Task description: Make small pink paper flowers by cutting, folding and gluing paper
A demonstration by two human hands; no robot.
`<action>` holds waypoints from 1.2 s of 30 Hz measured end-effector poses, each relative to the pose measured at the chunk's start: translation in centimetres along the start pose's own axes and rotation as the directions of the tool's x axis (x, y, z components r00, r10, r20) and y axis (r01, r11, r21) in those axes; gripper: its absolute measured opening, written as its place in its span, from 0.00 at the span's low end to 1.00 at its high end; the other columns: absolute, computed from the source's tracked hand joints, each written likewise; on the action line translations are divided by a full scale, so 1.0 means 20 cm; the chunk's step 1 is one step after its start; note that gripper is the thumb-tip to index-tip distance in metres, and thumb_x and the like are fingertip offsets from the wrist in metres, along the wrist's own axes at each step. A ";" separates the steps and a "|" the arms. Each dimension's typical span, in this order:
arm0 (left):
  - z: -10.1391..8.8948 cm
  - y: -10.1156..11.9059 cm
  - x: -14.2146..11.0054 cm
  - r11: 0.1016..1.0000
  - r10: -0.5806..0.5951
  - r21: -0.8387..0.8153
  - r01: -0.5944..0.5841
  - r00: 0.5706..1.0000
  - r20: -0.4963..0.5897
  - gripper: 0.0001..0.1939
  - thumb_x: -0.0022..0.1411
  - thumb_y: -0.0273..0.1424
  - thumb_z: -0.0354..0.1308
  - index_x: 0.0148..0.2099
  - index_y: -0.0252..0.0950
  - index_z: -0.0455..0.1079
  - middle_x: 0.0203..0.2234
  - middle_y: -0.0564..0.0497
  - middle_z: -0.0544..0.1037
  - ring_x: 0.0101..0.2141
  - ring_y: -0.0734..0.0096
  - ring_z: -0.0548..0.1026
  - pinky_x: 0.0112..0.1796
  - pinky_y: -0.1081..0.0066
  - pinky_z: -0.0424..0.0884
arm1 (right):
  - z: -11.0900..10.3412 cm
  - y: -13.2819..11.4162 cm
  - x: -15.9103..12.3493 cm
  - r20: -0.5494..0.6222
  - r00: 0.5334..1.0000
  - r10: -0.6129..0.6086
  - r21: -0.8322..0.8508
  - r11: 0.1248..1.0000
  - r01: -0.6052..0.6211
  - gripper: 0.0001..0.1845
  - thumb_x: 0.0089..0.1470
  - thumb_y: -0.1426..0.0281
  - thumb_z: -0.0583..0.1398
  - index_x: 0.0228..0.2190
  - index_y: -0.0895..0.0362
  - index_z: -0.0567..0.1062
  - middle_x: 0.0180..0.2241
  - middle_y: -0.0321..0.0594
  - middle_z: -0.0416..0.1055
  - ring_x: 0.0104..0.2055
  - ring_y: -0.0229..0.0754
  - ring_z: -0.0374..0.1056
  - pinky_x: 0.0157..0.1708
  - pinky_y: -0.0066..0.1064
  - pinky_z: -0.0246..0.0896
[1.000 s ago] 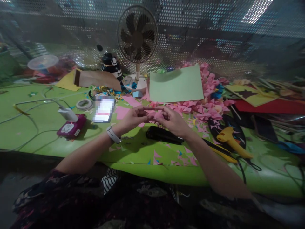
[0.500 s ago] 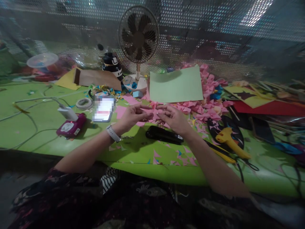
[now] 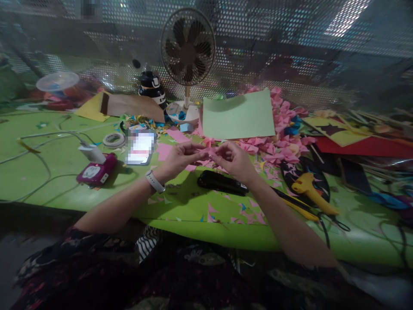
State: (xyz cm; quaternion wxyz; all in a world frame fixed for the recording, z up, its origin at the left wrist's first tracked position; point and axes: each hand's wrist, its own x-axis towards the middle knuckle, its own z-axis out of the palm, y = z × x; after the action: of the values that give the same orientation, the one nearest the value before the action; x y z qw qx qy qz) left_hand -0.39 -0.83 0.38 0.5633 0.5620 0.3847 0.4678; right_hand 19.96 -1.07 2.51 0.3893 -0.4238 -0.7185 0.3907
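Basically, both hands are mid-table, thumbs & fingertips nearly closed on a small pc of pink paper (image 3: pixel 207 151): L hand (image 3: pixel 179 159) has it from the left, R hand (image 3: pixel 235 160) from the right, fingers curled, tips close tog. Exact folds on the pc too small to tell. It's held just above the green table (image 3: pixel 183 211), in front of the lt-green sheet (image 3: pixel 238 115), which rests against a pile of pink paper shapes (image 3: pixel 285 150). Blk stapler (image 3: pixel 222 183) lies just below the hands, nearest the R one; pink scraps (image 3: pixel 211 211) scattered nr the table edge. White-strapped watch (image 3: pixel 155 181) on L wrist. Left of that hand: lit phone (image 3: pixel 140 148), tape roll (image 3: pixel 114 140) beside it, then a purple box (image 3: pixel 97 171) w/ white plug (image 3: pixel 92 153). Yellow glue gun (image 3: pixel 314 193) is right of R forearm. Fan (image 3: pixel 187 48) stands at the back, blk bottle (image 3: pixel 151 89) to its left.
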 end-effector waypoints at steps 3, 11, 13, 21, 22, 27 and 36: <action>0.01 0.01 -0.01 0.999 -0.028 -0.030 0.028 1.000 0.007 0.17 0.54 0.38 0.69 0.42 0.33 0.77 0.35 0.45 0.83 0.37 0.68 0.82 0.38 0.68 0.78 | 0.00 0.01 0.00 0.007 1.000 -0.017 -0.017 1.000 0.017 0.22 0.51 0.51 0.66 0.31 0.55 0.68 0.29 0.37 0.72 0.30 0.40 0.71 0.33 0.35 0.70; 0.02 0.00 0.00 0.986 -0.134 -0.099 0.133 0.991 0.003 0.13 0.55 0.35 0.69 0.41 0.33 0.76 0.37 0.45 0.83 0.37 0.66 0.82 0.40 0.65 0.79 | 0.01 0.04 0.01 -0.044 0.999 -0.024 -0.002 1.000 0.024 0.21 0.53 0.51 0.64 0.30 0.55 0.68 0.27 0.36 0.71 0.27 0.39 0.70 0.30 0.34 0.69; 0.02 -0.01 -0.01 0.981 -0.151 -0.122 0.150 0.989 0.000 0.13 0.55 0.35 0.69 0.40 0.33 0.75 0.36 0.46 0.83 0.37 0.67 0.82 0.41 0.65 0.79 | 0.01 0.04 0.01 -0.060 0.998 -0.026 -0.035 0.999 0.024 0.20 0.54 0.51 0.63 0.30 0.55 0.68 0.27 0.36 0.70 0.27 0.39 0.69 0.29 0.33 0.68; 0.03 -0.02 -0.01 0.968 -0.125 -0.213 0.133 0.991 0.053 0.13 0.54 0.34 0.70 0.39 0.33 0.74 0.33 0.49 0.82 0.35 0.72 0.82 0.43 0.68 0.78 | 0.01 0.03 0.00 -0.092 0.995 -0.045 -0.109 0.993 0.035 0.16 0.55 0.56 0.63 0.29 0.55 0.68 0.26 0.36 0.69 0.26 0.38 0.65 0.28 0.33 0.64; 0.03 -0.03 0.00 0.967 -0.115 -0.224 0.125 0.992 0.059 0.13 0.54 0.34 0.70 0.39 0.33 0.74 0.33 0.50 0.82 0.35 0.72 0.81 0.43 0.68 0.78 | 0.01 0.03 0.00 -0.099 0.994 -0.053 -0.123 0.992 0.040 0.15 0.55 0.57 0.63 0.29 0.55 0.68 0.25 0.36 0.69 0.26 0.38 0.65 0.28 0.32 0.63; 0.03 -0.05 0.00 0.961 -0.080 -0.261 0.095 0.995 0.067 0.13 0.55 0.34 0.70 0.39 0.33 0.74 0.34 0.51 0.82 0.35 0.73 0.81 0.44 0.68 0.78 | 0.02 0.02 -0.01 -0.144 0.982 -0.120 -0.200 0.976 0.090 0.12 0.56 0.61 0.62 0.28 0.55 0.68 0.26 0.36 0.69 0.26 0.37 0.64 0.30 0.32 0.62; 0.04 -0.06 -0.01 0.960 -0.078 -0.269 0.084 0.996 0.033 0.14 0.55 0.35 0.70 0.39 0.33 0.73 0.34 0.50 0.81 0.36 0.71 0.81 0.45 0.64 0.78 | 0.03 0.04 0.00 -0.172 0.980 -0.102 -0.143 0.987 0.077 0.18 0.55 0.53 0.62 0.28 0.55 0.69 0.25 0.36 0.69 0.26 0.37 0.63 0.29 0.32 0.63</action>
State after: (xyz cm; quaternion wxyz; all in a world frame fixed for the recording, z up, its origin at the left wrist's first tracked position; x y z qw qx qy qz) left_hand 0.38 -1.09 -0.75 0.6575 0.4688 0.3338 0.4863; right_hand 19.77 -0.96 1.54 0.4395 -0.4498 -0.7240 0.2833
